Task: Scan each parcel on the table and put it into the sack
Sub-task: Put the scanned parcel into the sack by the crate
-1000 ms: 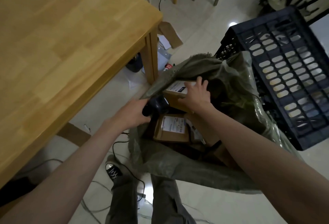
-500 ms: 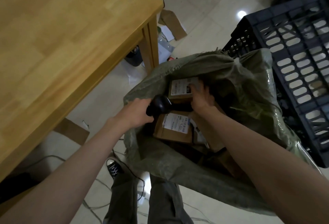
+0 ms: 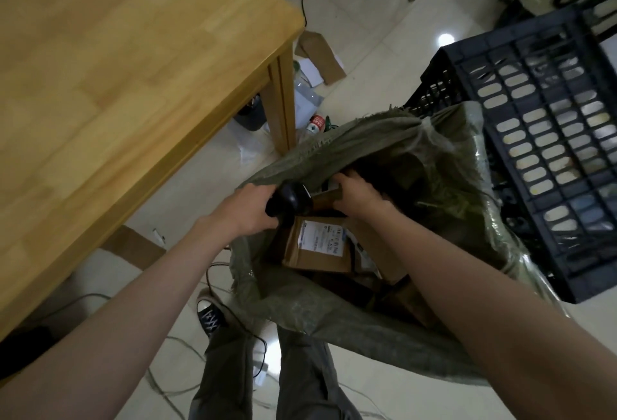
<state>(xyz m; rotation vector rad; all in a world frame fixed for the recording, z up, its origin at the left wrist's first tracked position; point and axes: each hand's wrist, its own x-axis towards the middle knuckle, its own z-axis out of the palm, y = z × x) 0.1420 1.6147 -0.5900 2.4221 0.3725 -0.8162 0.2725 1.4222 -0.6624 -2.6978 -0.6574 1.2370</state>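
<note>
An open green woven sack (image 3: 350,322) stands on the floor right of the wooden table (image 3: 117,85). My left hand (image 3: 248,207) grips a black barcode scanner (image 3: 290,200) at the sack's mouth. My right hand (image 3: 359,194) reaches inside the sack and holds a brown cardboard parcel (image 3: 325,200), mostly hidden under the sack's folded rim. Below it lies another brown parcel with a white label (image 3: 319,246), among further boxes deeper in the sack.
A black plastic crate (image 3: 547,139) stands right behind the sack. Cardboard scraps (image 3: 320,58), papers and a bottle litter the floor by the table leg (image 3: 282,105). Cables (image 3: 233,316) run past my shoe (image 3: 208,314) and trouser legs.
My right hand has pushed the parcel deeper into the sack, under its rim, so its label is hidden. The left hand with the scanner stays at the sack's mouth. The view shifted slightly.
</note>
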